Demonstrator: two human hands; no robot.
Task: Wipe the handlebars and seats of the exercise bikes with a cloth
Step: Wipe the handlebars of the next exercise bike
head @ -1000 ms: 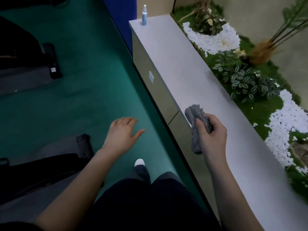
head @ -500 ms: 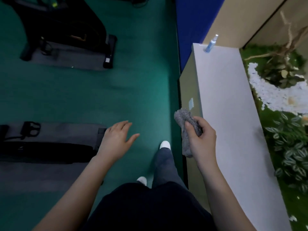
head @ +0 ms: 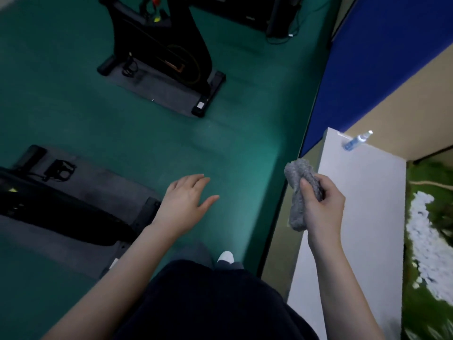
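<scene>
My right hand (head: 321,204) grips a bunched grey cloth (head: 297,192) in the air beside the white counter's left edge. My left hand (head: 186,200) hovers over the green floor with straight, spread fingers and holds nothing. A black exercise bike (head: 161,47) stands on a dark mat at the upper middle; only its lower frame and base show. A second black bike (head: 56,207) lies across the left edge on its own mat, with a pedal visible. No handlebars or seats are in view.
A long white counter (head: 362,192) runs along the right, with a small blue spray bottle (head: 355,141) at its far end. Beyond it lie green moss and white pebbles (head: 426,246). A blue wall panel (head: 372,57) rises behind. Green floor lies between the bikes.
The view has swung left, from the counter and plants to the floor and the bikes. Both hands keep their pose; my right hand still holds the cloth.
</scene>
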